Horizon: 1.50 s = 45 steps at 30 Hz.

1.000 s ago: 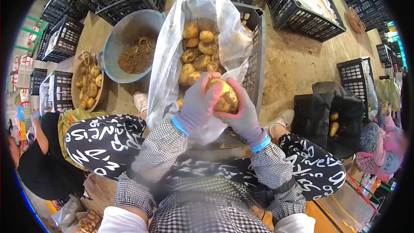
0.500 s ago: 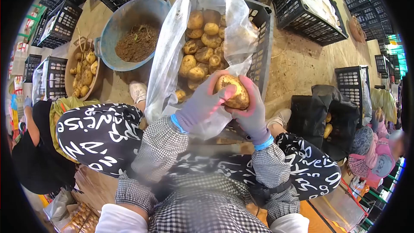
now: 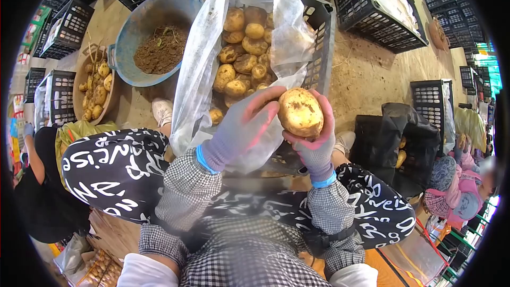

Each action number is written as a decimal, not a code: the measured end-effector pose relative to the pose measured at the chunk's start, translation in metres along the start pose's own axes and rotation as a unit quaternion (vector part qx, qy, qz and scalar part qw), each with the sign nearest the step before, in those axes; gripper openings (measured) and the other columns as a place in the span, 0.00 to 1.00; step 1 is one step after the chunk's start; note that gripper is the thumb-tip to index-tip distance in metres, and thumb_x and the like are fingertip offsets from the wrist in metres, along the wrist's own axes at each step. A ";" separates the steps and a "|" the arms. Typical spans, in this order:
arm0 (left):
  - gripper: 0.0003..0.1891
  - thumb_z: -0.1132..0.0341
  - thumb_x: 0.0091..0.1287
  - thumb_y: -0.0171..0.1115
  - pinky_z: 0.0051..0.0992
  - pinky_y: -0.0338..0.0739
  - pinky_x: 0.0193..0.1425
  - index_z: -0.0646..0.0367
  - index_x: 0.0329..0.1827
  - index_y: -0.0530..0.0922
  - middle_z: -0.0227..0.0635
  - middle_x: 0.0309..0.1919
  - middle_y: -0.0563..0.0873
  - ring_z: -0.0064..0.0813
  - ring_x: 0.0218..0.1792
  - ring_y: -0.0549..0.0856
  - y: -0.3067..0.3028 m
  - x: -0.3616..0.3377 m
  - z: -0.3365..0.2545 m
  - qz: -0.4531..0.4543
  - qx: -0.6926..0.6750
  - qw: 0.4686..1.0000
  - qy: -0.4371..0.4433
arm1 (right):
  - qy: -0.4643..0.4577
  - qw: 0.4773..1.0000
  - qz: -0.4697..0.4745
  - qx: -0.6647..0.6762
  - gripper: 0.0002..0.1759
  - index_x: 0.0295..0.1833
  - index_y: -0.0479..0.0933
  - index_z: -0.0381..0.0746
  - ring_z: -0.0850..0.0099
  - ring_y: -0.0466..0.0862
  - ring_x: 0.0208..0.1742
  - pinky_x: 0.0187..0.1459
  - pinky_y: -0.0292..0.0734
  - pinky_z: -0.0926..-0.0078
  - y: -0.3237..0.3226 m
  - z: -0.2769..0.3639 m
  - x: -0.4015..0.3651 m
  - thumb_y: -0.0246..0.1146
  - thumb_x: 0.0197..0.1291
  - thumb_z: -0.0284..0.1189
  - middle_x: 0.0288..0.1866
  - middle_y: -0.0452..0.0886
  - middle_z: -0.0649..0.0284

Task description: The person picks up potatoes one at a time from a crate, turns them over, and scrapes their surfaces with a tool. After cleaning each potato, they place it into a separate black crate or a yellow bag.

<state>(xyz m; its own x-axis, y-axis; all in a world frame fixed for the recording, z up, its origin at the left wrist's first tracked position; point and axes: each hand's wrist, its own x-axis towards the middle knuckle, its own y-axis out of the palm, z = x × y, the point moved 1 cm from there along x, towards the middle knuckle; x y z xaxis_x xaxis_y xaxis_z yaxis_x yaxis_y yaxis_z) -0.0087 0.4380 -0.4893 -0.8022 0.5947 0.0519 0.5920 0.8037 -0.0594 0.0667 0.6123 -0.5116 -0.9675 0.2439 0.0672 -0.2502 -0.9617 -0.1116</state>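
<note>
A blue tub of soil stands beside a black crate whose white liner surrounds potatoes. The right hand has one large potato in its grip over the crate's near end; the left hand, half spread, adjoins it, contact unclear.

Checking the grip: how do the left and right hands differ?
The right hand cups the potato at right and below; the left hand is at its left edge, not wrapped around it. The left hand slants inward; the right hand points straighter up the picture. Both wear grey, pinkish-fingered gloves with blue wrist bands.
</note>
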 end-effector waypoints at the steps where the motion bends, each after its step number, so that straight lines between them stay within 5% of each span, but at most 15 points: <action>1: 0.25 0.65 0.74 0.57 0.29 0.74 0.65 0.61 0.72 0.65 0.41 0.56 0.79 0.27 0.60 0.78 0.001 0.001 -0.001 -0.001 -0.019 1.000 0.002 | 0.029 0.998 0.006 0.050 0.51 0.77 0.56 0.35 0.65 0.71 0.71 0.70 0.70 0.65 0.002 0.006 0.000 0.76 0.47 0.21 0.72 0.67 0.55; 6: 0.29 0.59 0.73 0.63 0.31 0.74 0.64 0.59 0.72 0.63 0.41 0.59 0.76 0.28 0.58 0.78 0.029 0.000 0.020 -0.073 -0.306 0.940 -0.133 | 0.088 0.996 0.008 0.031 0.31 0.71 0.66 0.31 0.70 0.77 0.60 0.60 0.74 0.73 0.022 0.004 0.001 0.59 0.72 0.42 0.59 0.78 0.57; 10: 0.30 0.55 0.72 0.64 0.30 0.75 0.62 0.57 0.71 0.63 0.37 0.59 0.75 0.27 0.56 0.78 0.040 -0.014 0.052 -0.113 -0.284 0.942 -0.140 | 0.097 0.993 -0.063 -0.024 0.20 0.52 0.79 0.29 0.75 0.81 0.45 0.51 0.76 0.76 0.018 -0.049 -0.004 0.48 0.78 0.35 0.43 0.84 0.61; 17: 0.32 0.47 0.73 0.59 0.29 0.76 0.62 0.58 0.70 0.63 0.37 0.59 0.75 0.27 0.58 0.78 0.030 -0.011 0.082 -0.215 -0.331 0.902 -0.174 | 0.229 0.970 -0.059 0.053 0.23 0.61 0.73 0.31 0.76 0.80 0.41 0.48 0.76 0.78 0.025 -0.020 0.006 0.52 0.77 0.41 0.43 0.83 0.62; 21: 0.32 0.46 0.73 0.59 0.30 0.77 0.62 0.59 0.70 0.63 0.37 0.60 0.75 0.27 0.58 0.78 0.035 -0.015 0.070 -0.236 -0.307 0.891 -0.236 | 0.063 0.974 0.004 -0.218 0.28 0.64 0.72 0.32 0.75 0.82 0.39 0.44 0.77 0.78 0.038 -0.014 -0.008 0.55 0.74 0.46 0.38 0.82 0.61; 24: 0.32 0.46 0.73 0.60 0.31 0.77 0.62 0.59 0.69 0.64 0.39 0.60 0.74 0.28 0.58 0.78 0.041 -0.018 0.054 -0.260 -0.331 0.871 -0.252 | 0.206 0.971 -0.003 -0.122 0.26 0.55 0.77 0.31 0.73 0.83 0.40 0.44 0.77 0.77 0.021 -0.036 -0.002 0.57 0.73 0.46 0.36 0.82 0.59; 27: 0.33 0.50 0.71 0.64 0.33 0.78 0.61 0.58 0.70 0.61 0.38 0.58 0.76 0.29 0.58 0.79 0.032 -0.011 0.064 -0.148 -0.592 0.749 -0.257 | 0.170 0.982 -0.054 -0.065 0.21 0.52 0.80 0.33 0.76 0.79 0.39 0.46 0.75 0.79 0.019 -0.040 0.004 0.58 0.73 0.42 0.37 0.82 0.63; 30: 0.32 0.44 0.74 0.55 0.38 0.83 0.57 0.59 0.71 0.66 0.42 0.59 0.81 0.38 0.55 0.84 0.034 -0.012 0.065 -0.187 -0.488 0.809 -0.269 | 0.145 0.987 -0.062 -0.001 0.22 0.61 0.76 0.35 0.75 0.78 0.44 0.49 0.74 0.78 0.019 -0.036 0.007 0.60 0.71 0.41 0.44 0.81 0.63; 32: 0.33 0.42 0.75 0.53 0.38 0.84 0.54 0.58 0.71 0.67 0.42 0.57 0.84 0.39 0.51 0.87 0.029 -0.012 0.047 -0.154 -0.588 0.731 -0.311 | 0.128 0.988 -0.037 0.074 0.30 0.68 0.70 0.36 0.70 0.80 0.51 0.53 0.75 0.75 0.018 -0.033 0.003 0.64 0.68 0.43 0.54 0.80 0.58; 33: 0.33 0.42 0.75 0.52 0.37 0.85 0.53 0.58 0.72 0.66 0.42 0.55 0.84 0.39 0.48 0.88 0.027 -0.013 0.037 -0.120 -0.666 0.656 -0.334 | 0.068 0.996 -0.003 -0.061 0.36 0.71 0.66 0.36 0.65 0.79 0.56 0.56 0.75 0.72 0.020 -0.029 0.005 0.67 0.65 0.44 0.58 0.77 0.55; 35: 0.32 0.42 0.75 0.52 0.37 0.85 0.51 0.57 0.71 0.67 0.40 0.52 0.86 0.39 0.43 0.89 0.035 -0.036 0.063 -0.113 -0.437 0.865 -0.220 | -0.050 0.943 0.065 -0.323 0.49 0.77 0.57 0.37 0.56 0.76 0.65 0.61 0.75 0.65 0.024 -0.018 0.007 0.72 0.58 0.48 0.67 0.71 0.49; 37: 0.30 0.43 0.75 0.52 0.36 0.86 0.48 0.56 0.70 0.68 0.39 0.50 0.87 0.38 0.39 0.90 0.034 -0.040 0.070 -0.117 -0.328 0.910 -0.226 | 0.031 0.959 0.088 -0.267 0.54 0.75 0.60 0.33 0.47 0.70 0.71 0.67 0.69 0.60 0.024 -0.013 0.008 0.77 0.47 0.46 0.71 0.65 0.41; 39: 0.28 0.45 0.75 0.53 0.35 0.87 0.42 0.55 0.69 0.69 0.38 0.49 0.87 0.36 0.36 0.90 0.027 -0.024 0.061 -0.136 -0.373 0.843 -0.363 | 0.027 0.964 0.106 -0.243 0.54 0.76 0.59 0.35 0.48 0.71 0.70 0.67 0.70 0.60 0.018 -0.019 0.008 0.77 0.47 0.46 0.71 0.66 0.42; 42: 0.26 0.46 0.75 0.54 0.32 0.88 0.35 0.55 0.67 0.70 0.38 0.48 0.87 0.32 0.35 0.90 0.031 -0.025 0.058 -0.196 -0.432 0.797 -0.374 | 0.027 0.943 0.185 -0.273 0.52 0.75 0.61 0.39 0.49 0.74 0.67 0.64 0.72 0.61 0.011 -0.015 0.011 0.76 0.48 0.47 0.70 0.68 0.44; 45: 0.27 0.47 0.74 0.56 0.32 0.88 0.36 0.56 0.66 0.69 0.39 0.49 0.85 0.33 0.37 0.90 0.033 -0.042 0.102 -0.101 -0.139 0.966 -0.191 | 0.054 0.938 0.182 -0.289 0.48 0.74 0.65 0.42 0.50 0.77 0.64 0.61 0.74 0.61 0.013 -0.020 0.004 0.75 0.50 0.48 0.68 0.72 0.47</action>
<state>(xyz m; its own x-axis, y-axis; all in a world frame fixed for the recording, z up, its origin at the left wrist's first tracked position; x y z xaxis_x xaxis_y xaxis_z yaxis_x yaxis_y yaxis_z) 0.0366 0.4376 -0.5954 -0.8424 0.4178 -0.3403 0.3754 0.9081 0.1854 0.0590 0.6036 -0.5326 -0.9832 -0.0477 -0.1765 0.1498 -0.7633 -0.6284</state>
